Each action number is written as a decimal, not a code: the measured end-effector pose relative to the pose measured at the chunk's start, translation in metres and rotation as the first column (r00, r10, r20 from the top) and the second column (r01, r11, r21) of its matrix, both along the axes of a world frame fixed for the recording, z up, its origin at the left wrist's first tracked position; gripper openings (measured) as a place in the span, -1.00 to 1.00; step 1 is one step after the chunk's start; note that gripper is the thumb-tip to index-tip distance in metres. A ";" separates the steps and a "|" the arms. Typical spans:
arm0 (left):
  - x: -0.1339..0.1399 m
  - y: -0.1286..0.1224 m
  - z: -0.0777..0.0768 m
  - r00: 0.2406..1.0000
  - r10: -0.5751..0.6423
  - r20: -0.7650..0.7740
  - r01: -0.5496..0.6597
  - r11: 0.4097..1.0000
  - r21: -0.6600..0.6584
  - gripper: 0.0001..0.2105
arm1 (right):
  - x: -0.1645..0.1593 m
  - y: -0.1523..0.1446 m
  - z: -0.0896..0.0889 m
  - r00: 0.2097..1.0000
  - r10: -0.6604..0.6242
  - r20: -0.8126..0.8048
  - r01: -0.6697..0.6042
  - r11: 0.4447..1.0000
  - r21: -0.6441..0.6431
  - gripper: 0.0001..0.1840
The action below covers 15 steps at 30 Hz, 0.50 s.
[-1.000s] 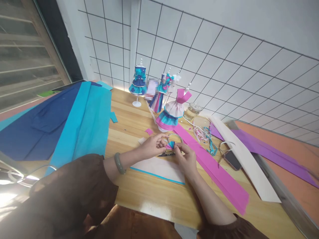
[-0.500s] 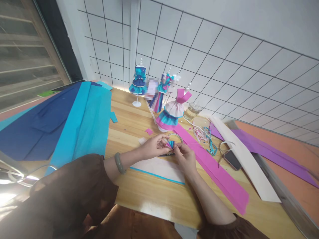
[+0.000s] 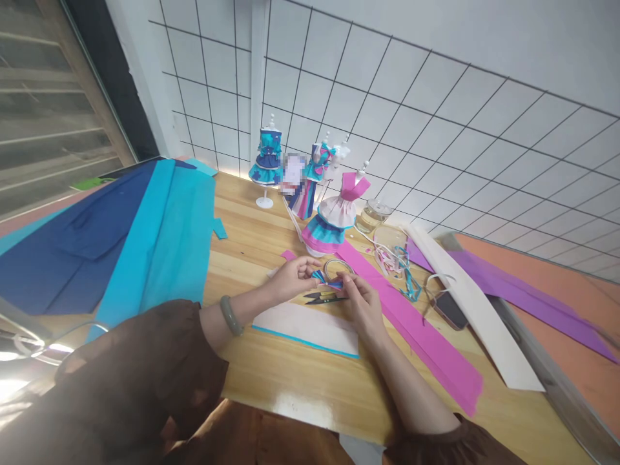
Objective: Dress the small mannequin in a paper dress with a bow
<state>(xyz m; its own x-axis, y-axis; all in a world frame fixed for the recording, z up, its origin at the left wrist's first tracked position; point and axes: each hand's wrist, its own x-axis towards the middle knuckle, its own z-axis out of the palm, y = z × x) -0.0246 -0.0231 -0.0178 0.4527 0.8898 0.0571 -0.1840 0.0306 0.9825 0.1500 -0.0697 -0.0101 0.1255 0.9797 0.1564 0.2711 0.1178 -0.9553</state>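
Note:
A small pleated bow point(image 3: 320, 276) in blue and pink is stretched between my two hands over the table. My left hand point(image 3: 293, 279), a green bangle on its wrist, pinches the bow's left end. Its right end is between the thumb and fingers of my right hand point(image 3: 361, 298). Just behind the bow lies a silvery ring point(image 3: 340, 262). Beneath it, dark thread snips point(image 3: 322, 298) rest on the wood. Closer to me is a pale strip point(image 3: 305, 328) with a blue lower edge.
Several mini dress forms, one in a pink and blue dress point(image 3: 334, 223), stand behind my hands. A pink strip point(image 3: 426, 329), a cream strip point(image 3: 479, 316) and a phone point(image 3: 451, 311) lie right. Ribbon scraps point(image 3: 394, 261) sit near a glass jar point(image 3: 374, 216). Blue sheets point(image 3: 179, 226) cover the left.
My hands have moved slightly apart, and the bow, bunched up before, now spreads out between them. The thread snips show more fully.

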 end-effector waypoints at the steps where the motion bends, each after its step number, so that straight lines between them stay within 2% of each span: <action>1: -0.001 0.002 0.000 1.000 0.017 0.006 -0.016 1.000 -0.013 -0.59 | 0.000 0.001 0.000 0.999 -0.009 -0.051 0.008 1.000 -0.027 -0.61; 3: -0.001 0.004 -0.001 0.999 0.040 0.009 -0.040 0.999 -0.016 -0.59 | 0.000 0.002 -0.002 0.990 -0.005 -0.141 -0.003 0.998 -0.056 -0.58; 6: -0.001 0.005 -0.002 0.998 0.056 0.005 -0.056 0.998 0.012 -0.61 | 0.000 0.006 -0.008 0.978 0.026 -0.208 -0.033 0.999 -0.029 -0.56; 10: 0.000 0.001 -0.001 1.000 0.012 -0.021 -0.011 0.999 0.051 -0.63 | 0.000 0.008 -0.014 0.980 0.047 -0.194 -0.049 0.999 -0.007 -0.55; 15: 0.000 -0.003 -0.002 0.992 -0.009 -0.127 0.035 0.979 0.202 -0.64 | -0.005 0.003 -0.011 0.982 0.099 -0.162 -0.098 0.995 0.018 -0.56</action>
<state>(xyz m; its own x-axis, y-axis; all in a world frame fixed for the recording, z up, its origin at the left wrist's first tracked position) -0.0245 -0.0263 -0.0193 0.4870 0.8551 0.1778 -0.0607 -0.1700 0.9836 0.1447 -0.0664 -0.0214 0.0528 0.9871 0.1512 0.0990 0.1455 -0.9844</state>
